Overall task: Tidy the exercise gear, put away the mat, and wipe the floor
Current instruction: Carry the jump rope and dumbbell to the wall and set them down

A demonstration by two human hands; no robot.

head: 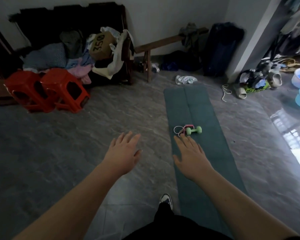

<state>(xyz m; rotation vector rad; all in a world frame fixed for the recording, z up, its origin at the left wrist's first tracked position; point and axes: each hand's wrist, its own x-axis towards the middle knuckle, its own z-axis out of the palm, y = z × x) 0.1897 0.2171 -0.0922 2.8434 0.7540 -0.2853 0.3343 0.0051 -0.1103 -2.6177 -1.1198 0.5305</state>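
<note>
Lying on flat green mat (206, 110): knobby green dumbbell (194, 130).

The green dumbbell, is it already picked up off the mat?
No, the green dumbbell lies on the mat and both the left hand and the right hand are open and empty.

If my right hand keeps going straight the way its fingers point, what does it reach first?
Most likely the pink skipping rope lying on the mat, with the green dumbbell just beyond. The right hand looks raised above them, so depth is uncertain.
</note>
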